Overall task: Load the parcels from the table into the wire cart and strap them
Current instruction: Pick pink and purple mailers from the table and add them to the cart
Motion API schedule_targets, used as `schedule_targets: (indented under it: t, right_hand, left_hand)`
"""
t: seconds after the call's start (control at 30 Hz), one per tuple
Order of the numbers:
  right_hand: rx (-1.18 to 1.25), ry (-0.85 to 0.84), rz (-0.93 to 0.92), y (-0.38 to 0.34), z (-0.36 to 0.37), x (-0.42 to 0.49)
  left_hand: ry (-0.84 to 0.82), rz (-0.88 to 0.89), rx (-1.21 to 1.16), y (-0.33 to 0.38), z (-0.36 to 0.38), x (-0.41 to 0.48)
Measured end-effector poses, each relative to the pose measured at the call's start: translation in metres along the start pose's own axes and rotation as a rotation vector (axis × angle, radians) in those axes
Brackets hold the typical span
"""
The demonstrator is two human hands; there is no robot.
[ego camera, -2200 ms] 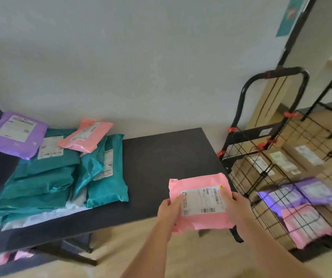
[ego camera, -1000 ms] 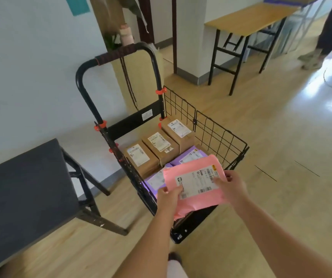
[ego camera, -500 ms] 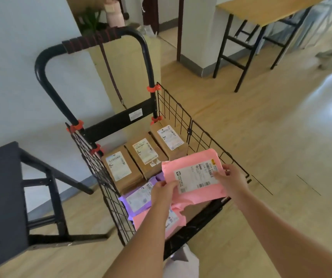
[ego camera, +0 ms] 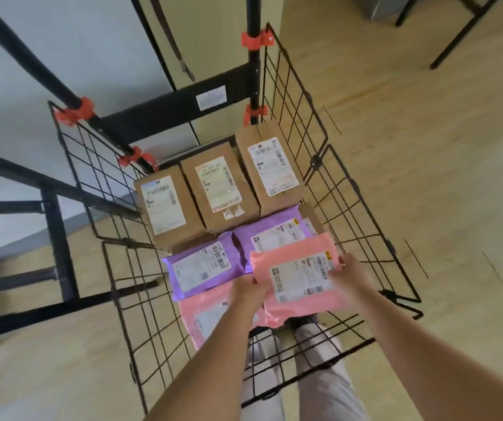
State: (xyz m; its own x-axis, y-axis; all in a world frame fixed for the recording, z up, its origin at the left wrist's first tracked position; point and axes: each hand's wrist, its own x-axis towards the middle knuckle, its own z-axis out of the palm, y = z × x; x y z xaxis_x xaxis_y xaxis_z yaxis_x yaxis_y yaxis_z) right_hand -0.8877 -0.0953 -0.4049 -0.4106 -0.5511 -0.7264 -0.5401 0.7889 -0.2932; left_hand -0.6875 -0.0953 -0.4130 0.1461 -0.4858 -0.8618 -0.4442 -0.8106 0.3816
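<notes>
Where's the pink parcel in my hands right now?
Head view, centre-right: the pink parcel is over the cart's near right corner, overlapping a purple parcel.

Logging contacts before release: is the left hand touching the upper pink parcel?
Touching. The head view shows the left hand gripping the upper pink parcel at its left edge, with no gap.

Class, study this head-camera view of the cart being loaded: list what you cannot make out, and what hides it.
All in the head view:
Label text on the brown boxes: too small and blurred to read.
Lower pink parcel: partly covered by the left hand, its forearm and the held pink parcel.
Right purple parcel: largely under the held pink parcel.
Wire cart: its handle is cut off by the top edge.
</notes>
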Motion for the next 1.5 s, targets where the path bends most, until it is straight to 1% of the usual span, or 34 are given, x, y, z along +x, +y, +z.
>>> schedule_targets:
  t: [0.2, 0.3, 0.4, 0.5, 0.6, 0.77, 0.93, 1.03, 1.1, 1.23, 1.37, 1.5]
  right_hand:
    - [-0.231, -0.141, 0.009, 0.012, 0.025, 0.051]
    - [-0.363, -0.202, -0.026, 0.012, 0.030, 0.067]
    - [-0.424, -0.243, -0.060, 0.012, 0.038, 0.078]
    - [-0.426, -0.257, -0.047, 0.011, 0.043, 0.088]
    - [-0.441, -0.290, -0.055, 0.009, 0.045, 0.093]
    - [-0.490, -0.313, -0.121, 0.008, 0.037, 0.086]
    - [-0.460, -0.300, -0.155, 0.005, 0.020, 0.069]
    - [-0.429, -0.296, -0.183, -0.004, 0.008, 0.055]
    - [-0.451, -0.302, -0.230, -0.012, -0.002, 0.043]
    - [-0.579, -0.294, -0.404, -0.030, -0.019, 0.014]
    - [-0.829, -0.260, -0.597, -0.049, -0.032, -0.019]
    - [-1.076, -0.307, -0.782, -0.067, -0.033, -0.053]
  left_hand:
    - [0.019, -0.121, 0.230, -0.025, 0.035, 0.026]
    - [0.061, -0.147, 0.250, -0.025, 0.046, 0.034]
    - [0.175, -0.129, 0.237, -0.022, 0.059, 0.038]
    - [0.237, -0.167, 0.113, -0.015, 0.069, 0.040]
    - [0.250, -0.213, 0.102, -0.012, 0.073, 0.044]
    - [0.206, -0.251, 0.079, -0.006, 0.072, 0.036]
    - [0.209, -0.262, 0.038, 0.006, 0.065, 0.019]
    - [0.218, -0.221, 0.038, 0.013, 0.057, 0.008]
    - [0.211, -0.187, 0.084, 0.017, 0.049, -0.003]
    - [0.183, -0.127, 0.181, 0.021, 0.032, -0.033]
    - [0.164, -0.028, 0.254, 0.018, 0.019, -0.069]
    - [0.193, -0.018, 0.296, -0.003, 0.000, -0.106]
